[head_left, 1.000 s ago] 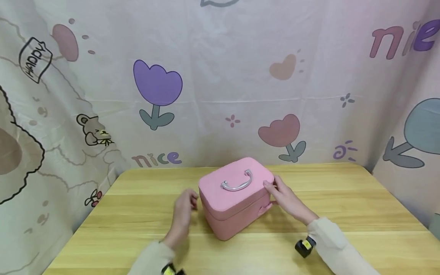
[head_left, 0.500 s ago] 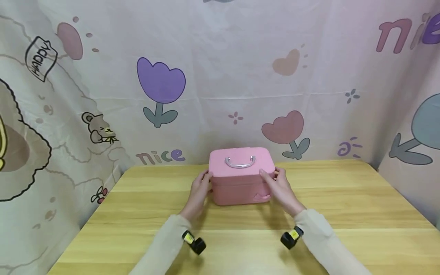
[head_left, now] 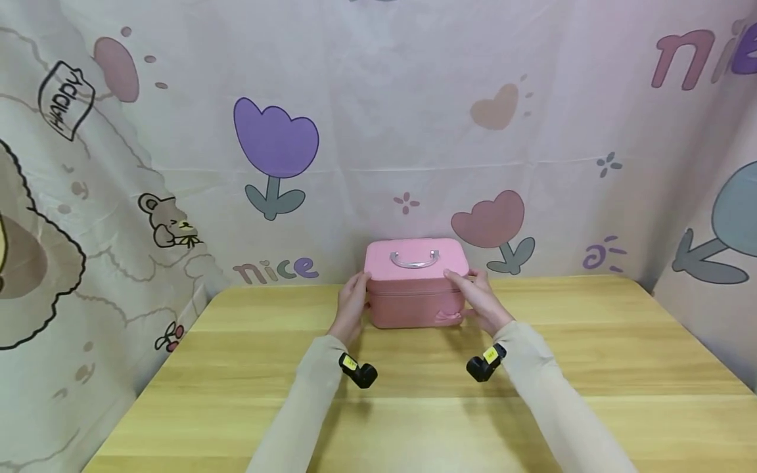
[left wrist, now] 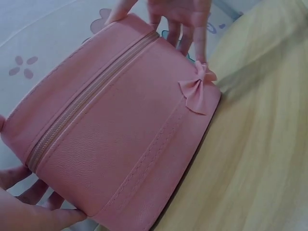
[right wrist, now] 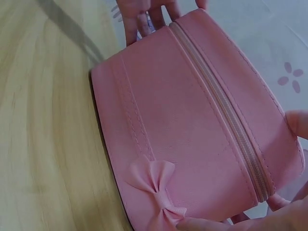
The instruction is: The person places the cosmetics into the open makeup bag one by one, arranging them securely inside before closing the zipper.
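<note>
A pink zippered cosmetic case (head_left: 416, 309) stands upright at the back of the table, its front turned toward me. Its lid carries a silver handle (head_left: 414, 265), and a pink bow (right wrist: 161, 195) decorates the lower right of its front. The zipper (left wrist: 91, 98) is closed along the part that shows. My left hand (head_left: 352, 301) holds the left side, with the thumb at the lid's front corner. On the opposite side my right hand (head_left: 483, 301) grips the case, its thumb over the lid's front edge. Some fingers are hidden behind the sides.
The wooden table (head_left: 414, 427) extends in front and to both sides. Right behind the case hangs a pale printed curtain (head_left: 378, 131), which also runs down the left and right sides. Each wrist wears a small black camera (head_left: 358, 371).
The case has turned so its front faces me and has slid back toward the curtain. My left hand, apart from it at first, has taken hold of its left side. My right hand has kept hold.
</note>
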Action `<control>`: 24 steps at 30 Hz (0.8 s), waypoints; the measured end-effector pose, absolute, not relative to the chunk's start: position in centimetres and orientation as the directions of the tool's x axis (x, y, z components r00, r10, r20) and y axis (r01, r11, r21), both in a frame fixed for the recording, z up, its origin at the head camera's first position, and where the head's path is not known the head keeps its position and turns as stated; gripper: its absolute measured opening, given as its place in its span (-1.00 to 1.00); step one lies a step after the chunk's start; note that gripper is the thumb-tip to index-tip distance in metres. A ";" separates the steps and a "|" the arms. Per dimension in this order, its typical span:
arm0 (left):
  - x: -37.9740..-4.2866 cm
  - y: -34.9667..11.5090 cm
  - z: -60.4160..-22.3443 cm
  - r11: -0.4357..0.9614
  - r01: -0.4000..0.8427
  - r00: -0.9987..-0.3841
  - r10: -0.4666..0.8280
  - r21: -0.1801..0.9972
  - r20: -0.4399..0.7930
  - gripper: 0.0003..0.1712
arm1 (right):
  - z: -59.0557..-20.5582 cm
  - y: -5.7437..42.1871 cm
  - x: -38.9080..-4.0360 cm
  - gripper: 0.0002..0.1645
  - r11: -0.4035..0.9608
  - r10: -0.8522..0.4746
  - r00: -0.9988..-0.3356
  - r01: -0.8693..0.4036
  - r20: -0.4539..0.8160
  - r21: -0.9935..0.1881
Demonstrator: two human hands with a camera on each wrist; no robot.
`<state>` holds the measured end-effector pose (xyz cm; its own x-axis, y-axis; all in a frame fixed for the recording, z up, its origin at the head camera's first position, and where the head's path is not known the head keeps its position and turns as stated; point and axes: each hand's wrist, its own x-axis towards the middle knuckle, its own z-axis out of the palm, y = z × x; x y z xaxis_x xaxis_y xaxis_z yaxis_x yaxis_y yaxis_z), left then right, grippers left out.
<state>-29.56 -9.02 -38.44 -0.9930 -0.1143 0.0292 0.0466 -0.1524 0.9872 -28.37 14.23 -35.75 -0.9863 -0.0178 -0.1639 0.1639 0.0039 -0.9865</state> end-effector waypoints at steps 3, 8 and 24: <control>-30.0 -9.1 -38.4 -0.150 0.058 -0.992 -0.117 0.987 0.040 -0.34 | -35.3 14.2 -28.5 0.05 0.001 -0.024 -0.984 0.176 -0.176 -0.984; -30.8 -10.3 -39.1 -0.173 0.066 -0.992 -0.118 0.983 0.046 -0.36 | -35.6 14.7 -29.1 0.07 0.092 -0.044 -0.987 0.148 -0.152 -0.985; -22.4 -14.0 -38.8 0.619 0.720 -0.683 0.552 0.314 0.478 0.35 | -37.7 19.4 -21.3 -0.03 0.719 -0.422 -0.751 -0.619 0.507 -0.317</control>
